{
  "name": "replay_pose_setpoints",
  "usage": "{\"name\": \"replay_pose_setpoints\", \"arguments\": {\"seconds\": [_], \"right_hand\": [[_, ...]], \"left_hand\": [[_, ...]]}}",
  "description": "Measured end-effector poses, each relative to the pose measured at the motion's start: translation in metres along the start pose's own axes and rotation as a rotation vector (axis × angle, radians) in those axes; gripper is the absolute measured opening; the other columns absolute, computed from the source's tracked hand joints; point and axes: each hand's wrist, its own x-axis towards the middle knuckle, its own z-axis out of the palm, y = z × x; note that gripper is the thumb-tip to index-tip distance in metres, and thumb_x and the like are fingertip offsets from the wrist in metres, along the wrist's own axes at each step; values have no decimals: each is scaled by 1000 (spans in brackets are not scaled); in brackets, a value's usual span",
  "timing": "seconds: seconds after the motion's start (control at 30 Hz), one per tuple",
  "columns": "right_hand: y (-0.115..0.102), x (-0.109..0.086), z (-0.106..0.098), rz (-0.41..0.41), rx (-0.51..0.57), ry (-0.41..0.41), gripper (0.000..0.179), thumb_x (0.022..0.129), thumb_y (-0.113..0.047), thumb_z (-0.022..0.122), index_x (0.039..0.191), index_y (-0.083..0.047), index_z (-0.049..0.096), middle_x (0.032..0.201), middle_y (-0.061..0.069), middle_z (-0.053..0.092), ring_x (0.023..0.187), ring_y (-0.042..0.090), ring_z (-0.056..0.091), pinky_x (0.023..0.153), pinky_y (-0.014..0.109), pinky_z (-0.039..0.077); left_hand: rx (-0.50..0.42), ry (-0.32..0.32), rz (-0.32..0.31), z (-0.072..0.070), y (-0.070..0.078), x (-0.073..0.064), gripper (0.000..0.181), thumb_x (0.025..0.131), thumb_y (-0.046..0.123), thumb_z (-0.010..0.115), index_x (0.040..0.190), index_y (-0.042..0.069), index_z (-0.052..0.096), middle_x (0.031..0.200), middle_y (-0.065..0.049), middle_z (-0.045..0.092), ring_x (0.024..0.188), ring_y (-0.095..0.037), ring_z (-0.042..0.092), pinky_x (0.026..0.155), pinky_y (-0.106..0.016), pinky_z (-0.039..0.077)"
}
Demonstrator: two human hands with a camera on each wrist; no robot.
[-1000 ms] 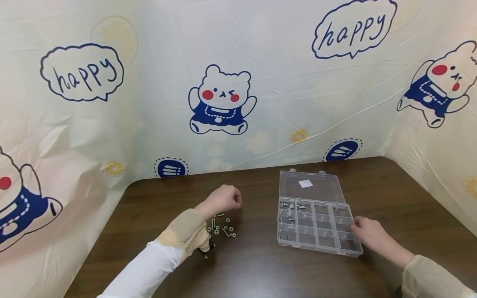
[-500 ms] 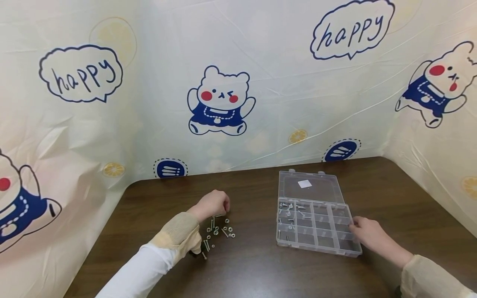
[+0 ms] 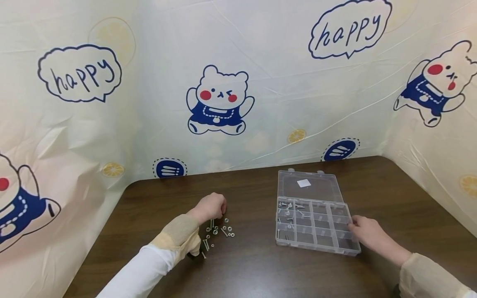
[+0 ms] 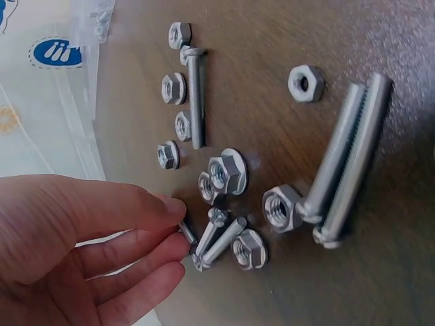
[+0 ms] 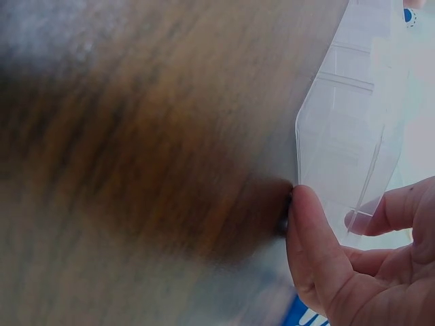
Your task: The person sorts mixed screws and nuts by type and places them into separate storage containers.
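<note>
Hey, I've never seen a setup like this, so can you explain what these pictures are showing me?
There's no robot here, just a person's bare left hand and bare right hand. The wide picture comes from a camera worn on the head; the two close ones come from cameras on each wrist.

On the dark brown table lie loose silver metal nuts and silver metal screws. To their right is an open, clear plastic compartment box with small metal parts in some compartments.

The left hand appears to pinch a short metal screw, partly hidden. The right hand grips the box's right edge.
</note>
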Motion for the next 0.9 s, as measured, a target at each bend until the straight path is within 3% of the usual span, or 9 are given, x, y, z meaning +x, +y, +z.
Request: {"name": "replay_pose_setpoints", "arguments": {"seconds": [0.3, 0.63, 0.9], "right_hand": [[-2, -1, 0, -7, 4, 9, 37, 86, -9, 41, 104, 22, 48, 81, 20, 61, 65, 19, 61, 61, 37, 48], [-2, -1, 0, -11, 8, 16, 34, 86, -9, 41, 101, 20, 50, 81, 22, 62, 63, 19, 61, 61, 37, 48], [-2, -1, -1, 4, 12, 1, 38, 86, -9, 41, 105, 23, 47, 85, 25, 61, 64, 19, 61, 63, 39, 49]], "left_hand": [[48, -11, 9, 2, 6, 4, 23, 62, -3, 70, 56, 13, 55, 56, 4, 50, 52, -14, 45, 50, -28, 38], [2, 16, 18, -2, 9, 6, 25, 62, 0, 75, 57, 13, 54, 57, 3, 50, 53, -14, 47, 53, -28, 42], [-29, 47, 104, -11, 16, 7, 24, 60, -5, 67, 59, 15, 53, 58, 4, 49, 53, -13, 45, 52, -26, 41]]}}
